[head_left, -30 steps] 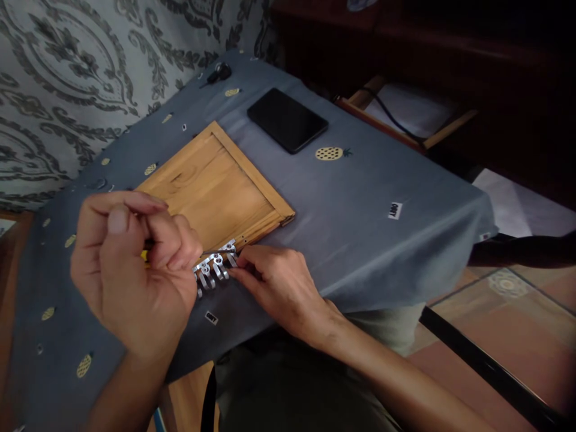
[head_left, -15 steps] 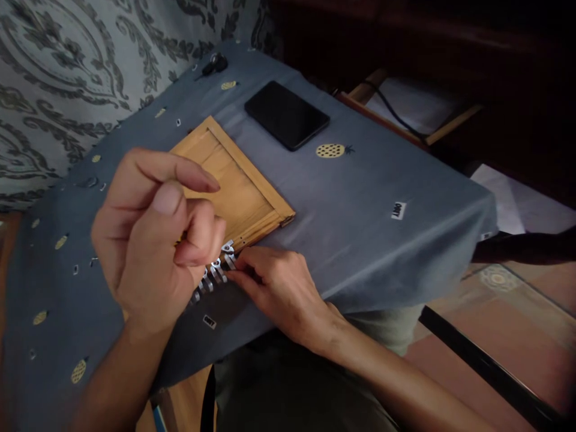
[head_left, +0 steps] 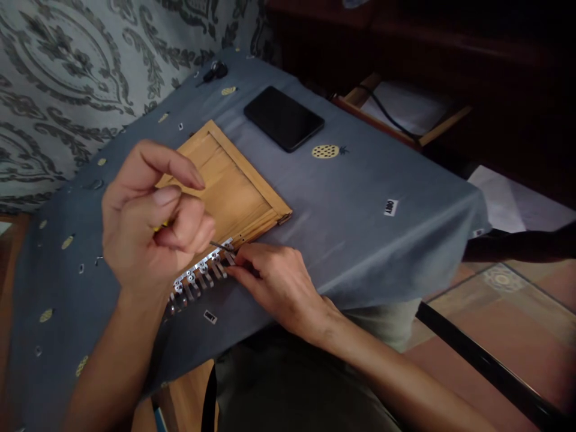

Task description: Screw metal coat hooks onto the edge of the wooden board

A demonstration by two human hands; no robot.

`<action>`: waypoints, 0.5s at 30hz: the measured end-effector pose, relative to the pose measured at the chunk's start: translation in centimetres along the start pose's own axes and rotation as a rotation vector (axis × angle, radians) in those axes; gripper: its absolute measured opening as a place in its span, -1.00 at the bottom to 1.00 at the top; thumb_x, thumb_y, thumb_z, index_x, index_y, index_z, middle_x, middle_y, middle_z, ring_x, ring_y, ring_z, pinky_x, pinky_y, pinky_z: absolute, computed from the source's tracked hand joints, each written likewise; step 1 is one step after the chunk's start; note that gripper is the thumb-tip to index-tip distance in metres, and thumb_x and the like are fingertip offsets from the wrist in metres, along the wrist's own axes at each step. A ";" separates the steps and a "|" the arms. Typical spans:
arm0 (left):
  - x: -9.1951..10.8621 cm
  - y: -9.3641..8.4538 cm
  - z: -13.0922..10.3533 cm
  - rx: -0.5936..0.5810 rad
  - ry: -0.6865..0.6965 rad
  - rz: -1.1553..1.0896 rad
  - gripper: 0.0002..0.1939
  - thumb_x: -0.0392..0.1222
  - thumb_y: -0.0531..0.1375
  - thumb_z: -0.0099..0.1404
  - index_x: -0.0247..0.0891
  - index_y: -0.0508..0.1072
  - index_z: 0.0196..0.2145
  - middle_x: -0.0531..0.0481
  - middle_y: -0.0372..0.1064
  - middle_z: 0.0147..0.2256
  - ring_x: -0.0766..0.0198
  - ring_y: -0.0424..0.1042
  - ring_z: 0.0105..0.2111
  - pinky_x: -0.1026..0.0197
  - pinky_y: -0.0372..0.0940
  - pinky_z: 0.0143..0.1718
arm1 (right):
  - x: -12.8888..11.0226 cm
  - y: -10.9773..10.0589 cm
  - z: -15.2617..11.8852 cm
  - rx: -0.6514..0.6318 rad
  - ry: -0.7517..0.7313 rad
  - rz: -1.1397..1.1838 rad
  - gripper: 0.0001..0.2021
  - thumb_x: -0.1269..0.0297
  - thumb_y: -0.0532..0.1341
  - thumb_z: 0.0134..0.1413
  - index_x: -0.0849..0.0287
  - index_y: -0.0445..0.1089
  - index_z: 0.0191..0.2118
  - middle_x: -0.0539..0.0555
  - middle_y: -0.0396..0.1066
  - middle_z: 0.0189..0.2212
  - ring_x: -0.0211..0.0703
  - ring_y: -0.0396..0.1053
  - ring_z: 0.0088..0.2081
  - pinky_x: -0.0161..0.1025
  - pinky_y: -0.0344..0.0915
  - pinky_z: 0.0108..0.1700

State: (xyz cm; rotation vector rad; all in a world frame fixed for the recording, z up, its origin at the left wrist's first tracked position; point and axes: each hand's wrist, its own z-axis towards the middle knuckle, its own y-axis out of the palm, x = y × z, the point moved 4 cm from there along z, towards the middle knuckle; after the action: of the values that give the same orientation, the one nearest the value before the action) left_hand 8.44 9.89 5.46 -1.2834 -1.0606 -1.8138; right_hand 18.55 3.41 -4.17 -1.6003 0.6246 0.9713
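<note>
My left hand (head_left: pixel 155 216) is closed around a screwdriver, mostly hidden in the fist; a bit of yellow handle shows between the fingers. Its thin shaft (head_left: pixel 220 246) reaches the right end of a silver metal hook rail (head_left: pixel 202 264). That rail, with several curved hooks, lies along the near edge of a wooden framed panel (head_left: pixel 238 189). Thumb and fingers of my right hand (head_left: pixel 279 282) are pinched at the rail's right end, by the screwdriver tip. Whether a screw sits between those fingertips is hidden.
A black phone (head_left: pixel 284 118) lies beyond the panel, and keys (head_left: pixel 216 71) rest at the far corner. The table has a blue pineapple-print cloth (head_left: pixel 360 222). At the right stand an open drawer with papers (head_left: pixel 400 108) and a black bar (head_left: pixel 486 366).
My left hand has shifted slightly and turned, so the screwdriver shaft and more of the hook rail now show. My right hand stays at the rail's end. The view has tilted a little.
</note>
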 end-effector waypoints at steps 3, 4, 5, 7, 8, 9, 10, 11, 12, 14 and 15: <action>0.2 -0.7 0.8 -0.007 -0.037 -0.007 -0.73 -0.45 0.06 0.35 -0.26 0.43 -0.45 0.28 -0.28 -0.71 0.56 -0.36 -0.79 0.43 -0.02 -0.79 | 0.0 0.1 -0.1 0.000 -0.007 -0.003 -0.81 0.23 0.33 0.27 0.21 0.50 -0.34 0.05 0.57 -0.42 -0.22 0.45 -0.39 -0.28 0.10 -0.35; 0.2 -0.8 0.9 -0.037 -0.058 -0.006 -0.75 -0.44 0.07 0.33 -0.25 0.45 -0.44 0.28 -0.28 -0.71 0.56 -0.36 -0.79 0.43 -0.01 -0.79 | 0.0 0.1 -0.1 -0.001 -0.009 -0.003 -0.81 0.23 0.33 0.28 0.21 0.50 -0.34 0.04 0.57 -0.43 -0.22 0.45 -0.39 -0.28 0.10 -0.36; 0.1 -0.8 1.1 -0.086 -0.077 0.003 -0.77 -0.44 0.10 0.32 -0.25 0.47 -0.42 0.29 -0.27 -0.70 0.56 -0.35 -0.79 0.43 0.00 -0.79 | 0.0 0.1 -0.1 -0.001 -0.010 -0.004 -0.81 0.23 0.33 0.28 0.21 0.50 -0.34 0.04 0.57 -0.43 -0.23 0.45 -0.40 -0.28 0.10 -0.36; 0.0 -0.4 1.2 -0.213 -0.097 0.041 -0.81 -0.43 0.14 0.30 -0.25 0.52 -0.36 0.29 -0.24 -0.70 0.57 -0.31 -0.79 0.44 0.01 -0.77 | 0.0 0.1 -0.1 0.000 -0.012 -0.007 -0.81 0.23 0.33 0.28 0.21 0.50 -0.34 0.04 0.57 -0.43 -0.23 0.44 -0.40 -0.29 0.10 -0.36; 0.0 -0.1 1.2 -0.280 -0.090 0.067 -0.81 -0.43 0.14 0.29 -0.25 0.53 -0.33 0.28 -0.22 -0.70 0.57 -0.28 -0.80 0.44 0.01 -0.76 | 0.0 0.1 -0.1 -0.001 -0.011 -0.009 -0.82 0.23 0.33 0.28 0.20 0.50 -0.33 0.04 0.57 -0.43 -0.23 0.44 -0.40 -0.28 0.10 -0.35; 0.0 0.1 1.1 -0.323 -0.078 0.094 -0.80 -0.44 0.14 0.30 -0.25 0.54 -0.31 0.28 -0.19 -0.69 0.57 -0.26 -0.79 0.45 0.00 -0.75 | 0.0 0.1 0.0 -0.002 -0.009 -0.010 -0.83 0.23 0.33 0.28 0.20 0.51 -0.32 0.04 0.57 -0.42 -0.22 0.44 -0.40 -0.28 0.10 -0.35; 0.1 0.2 1.0 -0.339 -0.060 0.114 -0.78 -0.45 0.13 0.31 -0.26 0.55 -0.30 0.27 -0.18 -0.69 0.57 -0.24 -0.79 0.45 -0.01 -0.74 | 0.0 0.2 0.0 -0.002 -0.007 -0.011 -0.84 0.23 0.33 0.27 0.19 0.51 -0.32 0.04 0.57 -0.42 -0.22 0.44 -0.40 -0.28 0.11 -0.35; 0.3 0.2 0.9 -0.329 -0.038 0.126 -0.77 -0.46 0.11 0.32 -0.27 0.55 -0.30 0.26 -0.17 -0.68 0.56 -0.22 -0.78 0.45 0.00 -0.73 | 0.0 0.2 0.0 -0.001 -0.006 -0.009 -0.84 0.24 0.33 0.27 0.19 0.51 -0.32 0.04 0.58 -0.42 -0.22 0.44 -0.39 -0.28 0.11 -0.34; 0.6 0.2 0.8 -0.305 -0.014 0.131 -0.76 -0.46 0.10 0.33 -0.29 0.54 -0.31 0.26 -0.17 -0.68 0.56 -0.21 -0.77 0.45 0.01 -0.72 | 0.1 0.1 0.0 0.002 -0.006 -0.008 -0.85 0.25 0.34 0.27 0.19 0.52 -0.31 0.04 0.57 -0.42 -0.22 0.45 -0.39 -0.28 0.11 -0.34; 1.4 0.0 0.5 -0.191 0.040 0.125 -0.71 -0.47 0.04 0.37 -0.30 0.53 -0.35 0.25 -0.21 -0.68 0.55 -0.23 -0.76 0.44 0.03 -0.71 | 0.1 0.1 0.0 0.009 -0.010 -0.008 -0.86 0.26 0.34 0.27 0.19 0.52 -0.32 0.04 0.57 -0.41 -0.22 0.45 -0.39 -0.27 0.11 -0.34; 1.9 -0.2 0.3 -0.111 0.067 0.124 -0.66 -0.47 0.00 0.39 -0.30 0.53 -0.37 0.25 -0.23 -0.68 0.53 -0.26 -0.75 0.45 0.04 -0.72 | 0.2 0.1 0.0 0.012 -0.014 -0.008 -0.86 0.26 0.34 0.27 0.19 0.52 -0.32 0.04 0.57 -0.41 -0.21 0.45 -0.39 -0.27 0.11 -0.34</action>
State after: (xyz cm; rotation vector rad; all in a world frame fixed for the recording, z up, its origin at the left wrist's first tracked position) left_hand 7.83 10.11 7.27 -1.3135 -0.8352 -1.8297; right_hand 18.52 3.43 -4.36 -1.5831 0.6124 0.9703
